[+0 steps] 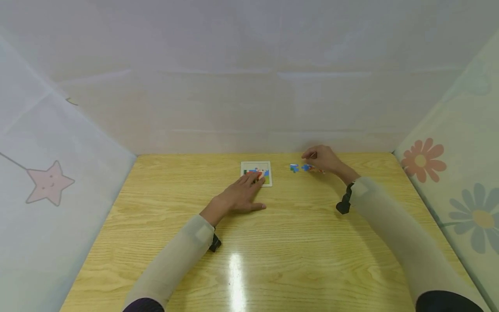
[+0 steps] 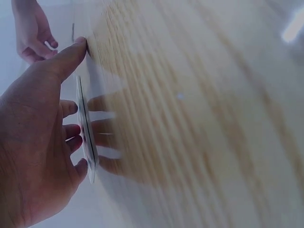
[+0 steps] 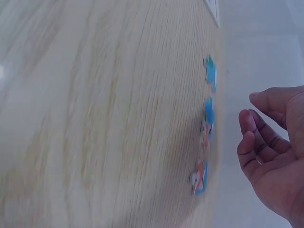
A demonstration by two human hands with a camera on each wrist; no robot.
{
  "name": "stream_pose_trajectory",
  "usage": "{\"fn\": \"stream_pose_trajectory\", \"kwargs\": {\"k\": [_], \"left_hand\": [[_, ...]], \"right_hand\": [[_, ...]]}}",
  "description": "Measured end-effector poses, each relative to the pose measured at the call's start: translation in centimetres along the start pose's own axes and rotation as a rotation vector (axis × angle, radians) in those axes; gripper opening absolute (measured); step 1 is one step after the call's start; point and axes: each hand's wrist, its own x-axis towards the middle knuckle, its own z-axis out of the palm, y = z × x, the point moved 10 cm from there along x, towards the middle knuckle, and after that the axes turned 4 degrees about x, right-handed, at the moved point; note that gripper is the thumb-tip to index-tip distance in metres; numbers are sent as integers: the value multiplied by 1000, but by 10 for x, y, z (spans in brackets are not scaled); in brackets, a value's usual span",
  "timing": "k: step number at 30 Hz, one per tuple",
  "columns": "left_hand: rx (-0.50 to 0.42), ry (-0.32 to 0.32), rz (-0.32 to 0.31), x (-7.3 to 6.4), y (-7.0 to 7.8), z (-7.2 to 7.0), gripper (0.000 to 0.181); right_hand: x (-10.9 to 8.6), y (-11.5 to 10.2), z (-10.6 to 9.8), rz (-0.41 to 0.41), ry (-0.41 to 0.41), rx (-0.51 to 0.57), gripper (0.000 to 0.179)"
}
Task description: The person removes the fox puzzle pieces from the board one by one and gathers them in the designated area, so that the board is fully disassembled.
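Left hand (image 1: 242,195): thumb spread wide, fingertips on puzzle (image 1: 255,165) at hand's 1 o'clock. Loose pieces (image 1: 294,167) on table (image 1: 296,242), puzzle's 3 o'clock. Right hand (image 1: 322,158) hovers over pieces, fingers bent, thumb apart.

The head view looks forward and down over the table (image 1: 296,260) from well above. 2 wrist views skim it up close (both tipped sideways), the left facing the frame (image 1: 255,162), the right the pieces (image 3: 209,110). Head and left views share the right hand (image 1: 325,159).
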Motion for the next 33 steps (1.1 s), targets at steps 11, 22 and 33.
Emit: {"fn": "stream_pose_trajectory", "kwargs": {"k": [11, 22, 33], "left_hand": [[-15, 8, -21, -11, -1, 1, 94], [-31, -2, -29, -25, 0, 3, 94], [5, -23, -39, -32, -5, 8, 94]], "right_hand": [[26, -40, 40, -71, -63, 65, 23], [49, -78, 89, -160, -140, 114, 23], [66, -100, 122, -191, -188, 82, 27]]}}
